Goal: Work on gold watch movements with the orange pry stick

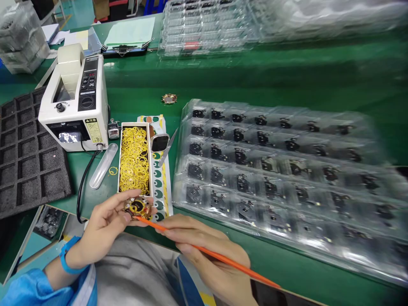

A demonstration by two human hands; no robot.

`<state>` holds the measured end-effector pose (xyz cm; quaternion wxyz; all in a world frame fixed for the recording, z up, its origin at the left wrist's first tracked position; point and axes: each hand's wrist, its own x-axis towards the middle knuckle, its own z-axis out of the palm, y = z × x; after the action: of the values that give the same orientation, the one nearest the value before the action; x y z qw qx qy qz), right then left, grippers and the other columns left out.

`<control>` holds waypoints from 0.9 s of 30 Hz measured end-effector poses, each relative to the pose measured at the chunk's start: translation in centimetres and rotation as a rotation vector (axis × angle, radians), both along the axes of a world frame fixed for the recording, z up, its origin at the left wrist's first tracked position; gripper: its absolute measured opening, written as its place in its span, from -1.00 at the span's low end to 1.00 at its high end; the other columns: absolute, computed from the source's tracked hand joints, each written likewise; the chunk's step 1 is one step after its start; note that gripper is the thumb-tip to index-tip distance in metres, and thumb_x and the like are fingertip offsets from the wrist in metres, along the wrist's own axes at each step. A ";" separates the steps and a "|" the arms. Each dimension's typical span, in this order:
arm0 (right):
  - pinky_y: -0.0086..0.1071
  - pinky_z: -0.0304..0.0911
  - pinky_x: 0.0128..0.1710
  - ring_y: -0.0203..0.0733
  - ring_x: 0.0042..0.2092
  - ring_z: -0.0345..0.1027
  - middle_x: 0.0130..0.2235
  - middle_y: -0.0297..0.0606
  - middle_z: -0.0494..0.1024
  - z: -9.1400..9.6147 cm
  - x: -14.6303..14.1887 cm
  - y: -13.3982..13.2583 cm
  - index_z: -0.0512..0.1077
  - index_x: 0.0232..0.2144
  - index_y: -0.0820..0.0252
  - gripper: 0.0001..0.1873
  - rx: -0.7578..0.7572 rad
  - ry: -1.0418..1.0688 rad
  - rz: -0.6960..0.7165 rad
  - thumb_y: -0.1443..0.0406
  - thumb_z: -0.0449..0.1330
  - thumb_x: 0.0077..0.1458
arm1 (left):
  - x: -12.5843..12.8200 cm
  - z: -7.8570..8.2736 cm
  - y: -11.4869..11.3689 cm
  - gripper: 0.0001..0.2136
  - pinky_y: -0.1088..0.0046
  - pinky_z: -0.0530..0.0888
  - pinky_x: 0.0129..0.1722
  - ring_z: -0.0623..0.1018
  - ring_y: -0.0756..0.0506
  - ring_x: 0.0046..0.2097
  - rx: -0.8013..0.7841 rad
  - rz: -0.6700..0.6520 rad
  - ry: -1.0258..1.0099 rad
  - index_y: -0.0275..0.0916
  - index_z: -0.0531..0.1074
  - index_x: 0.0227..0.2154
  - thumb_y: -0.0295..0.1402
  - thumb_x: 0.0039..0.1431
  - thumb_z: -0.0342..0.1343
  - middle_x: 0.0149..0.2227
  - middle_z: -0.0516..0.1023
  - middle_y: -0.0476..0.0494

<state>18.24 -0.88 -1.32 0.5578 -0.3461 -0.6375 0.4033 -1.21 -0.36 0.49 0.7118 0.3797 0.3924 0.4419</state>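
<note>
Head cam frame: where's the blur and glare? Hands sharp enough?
Head view: left hand on the round part and right hand with the orange stick are sharp; the clear tray smears toward the right edge, white glare along its near rim; the far trays are blurred.

Bench layout, near edge to back.
Round part [138, 207] sat in the left hand [105, 225], just before the ring box [134, 159]; sticker strip [161, 178] lay right of the box, parts tray [270, 170] further right, tape dispenser [75, 106] behind-left, foam tray [28, 157] far left, clipboard [127, 36] and stacked trays [207, 25] at the back.
</note>
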 end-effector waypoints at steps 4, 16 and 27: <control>-0.34 0.54 -0.41 -0.11 -0.36 0.61 -0.34 -0.18 0.70 0.3 0.1 -0.3 0.66 -0.20 0.02 -0.77 -0.013 -0.047 -0.047 0.30 0.18 0.28 | 0.0 -0.1 -0.1 -0.71 0.25 0.65 -0.04 0.66 -0.24 0.00 0.021 0.017 0.036 -0.03 0.57 0.05 -0.34 0.29 0.18 -0.02 0.67 -0.14; -0.37 0.54 -0.37 -0.14 -0.34 0.60 -0.33 -0.21 0.69 0.1 -0.1 -0.8 0.64 -0.22 0.05 -0.74 -0.044 -0.052 -0.039 0.44 0.19 0.20 | -0.3 0.3 0.0 -0.71 0.36 0.66 -0.07 0.66 -0.17 0.00 0.087 0.034 0.107 0.04 0.58 0.02 -0.38 0.30 0.15 -0.02 0.67 -0.06; -0.43 0.54 -0.28 -0.21 -0.28 0.61 -0.29 -0.21 0.70 -0.8 -0.2 -0.2 0.64 -0.17 0.04 -0.80 -0.036 0.046 0.029 0.29 0.19 0.29 | -0.5 0.0 0.0 -0.68 0.50 0.63 -0.07 0.65 -0.12 0.02 0.124 -0.016 0.025 0.06 0.56 0.04 -0.44 0.33 0.12 0.00 0.67 -0.05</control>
<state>18.00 -1.03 -2.16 0.5599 -0.3376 -0.6221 0.4307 -1.68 -0.32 0.49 0.6857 0.4315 0.3699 0.4548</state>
